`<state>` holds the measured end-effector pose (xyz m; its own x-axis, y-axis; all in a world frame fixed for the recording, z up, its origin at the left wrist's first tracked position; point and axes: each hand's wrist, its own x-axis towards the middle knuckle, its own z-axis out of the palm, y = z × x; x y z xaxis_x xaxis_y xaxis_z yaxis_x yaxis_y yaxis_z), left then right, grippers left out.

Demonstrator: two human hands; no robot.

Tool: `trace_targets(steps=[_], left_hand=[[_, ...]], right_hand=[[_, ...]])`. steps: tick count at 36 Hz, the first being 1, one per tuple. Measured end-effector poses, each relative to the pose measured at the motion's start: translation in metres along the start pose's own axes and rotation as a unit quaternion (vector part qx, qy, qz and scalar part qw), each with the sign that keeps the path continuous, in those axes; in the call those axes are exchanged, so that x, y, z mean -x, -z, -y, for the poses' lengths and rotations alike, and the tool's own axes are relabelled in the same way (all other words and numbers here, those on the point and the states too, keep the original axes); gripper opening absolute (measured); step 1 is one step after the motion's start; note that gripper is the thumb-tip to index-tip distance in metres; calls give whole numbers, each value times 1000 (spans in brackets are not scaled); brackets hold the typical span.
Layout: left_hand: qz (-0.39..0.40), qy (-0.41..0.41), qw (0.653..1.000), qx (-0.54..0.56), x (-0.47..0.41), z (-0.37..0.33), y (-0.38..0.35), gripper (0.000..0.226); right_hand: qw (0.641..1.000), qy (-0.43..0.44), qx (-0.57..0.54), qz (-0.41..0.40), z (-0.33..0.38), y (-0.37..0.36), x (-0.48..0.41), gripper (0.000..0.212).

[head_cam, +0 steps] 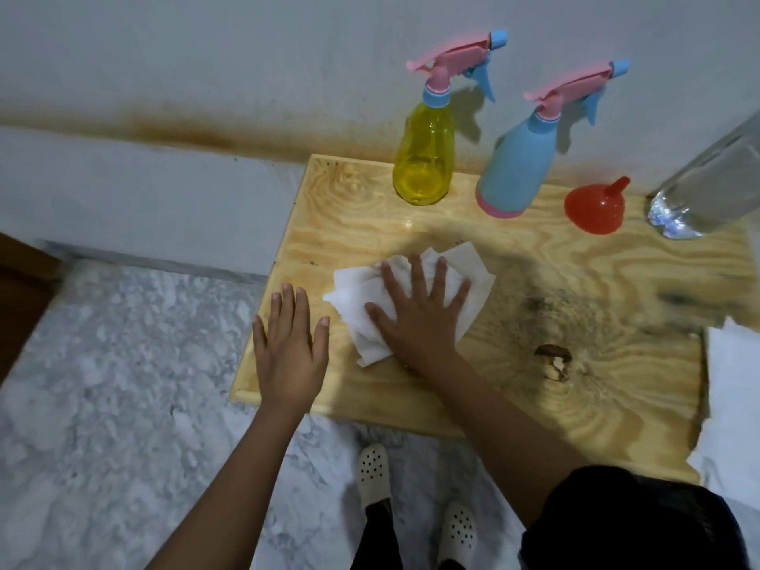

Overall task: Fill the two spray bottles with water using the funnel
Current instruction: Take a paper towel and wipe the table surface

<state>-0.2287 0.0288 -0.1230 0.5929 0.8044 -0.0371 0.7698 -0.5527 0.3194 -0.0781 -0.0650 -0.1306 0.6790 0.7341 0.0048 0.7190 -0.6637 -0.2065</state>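
A yellow see-through spray bottle point(424, 158) and a light blue spray bottle point(517, 166) stand at the back of the wooden table point(514, 364), both with pink and blue trigger heads screwed on. A red funnel point(595, 207) rests mouth-down to the right of the blue one. A clear water bottle point(707, 187) leans in at the far right. My right hand point(419, 314) lies flat, fingers spread, pressing a crumpled white paper towel point(464, 265) onto the table. My left hand point(290, 351) rests flat on the table's left front corner, holding nothing.
More white paper point(732, 405) lies at the table's right edge. A dark knot point(553, 359) marks the wood near the front. The table stands against a stained white wall, over a marble floor point(123, 384). My feet in white perforated shoes point(374, 475) are below the front edge.
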Motion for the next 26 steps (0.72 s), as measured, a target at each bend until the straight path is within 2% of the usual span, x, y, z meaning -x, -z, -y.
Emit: trace_targets(steps=[4,7,15,21,26], left_hand=[[-6,3,1000,-5,1,-1,0,67],[0,8,1000,4,1,-3,0,60],[10,27,1000,11,6,-12,-1,58],[1,47,999,11,12,-29,-7,60],[-1,60,998,6,13,-46,-12,60]], right_hand=[[998,53,8,-43,-18,2,10,59],[998,48,15,-26,-25,6,14,58],[997,-65,11,34,-75,23,33,66],[985,-170,7,19,-155,45,62,69],[972,-231,15,-28,-178,51,88,61]])
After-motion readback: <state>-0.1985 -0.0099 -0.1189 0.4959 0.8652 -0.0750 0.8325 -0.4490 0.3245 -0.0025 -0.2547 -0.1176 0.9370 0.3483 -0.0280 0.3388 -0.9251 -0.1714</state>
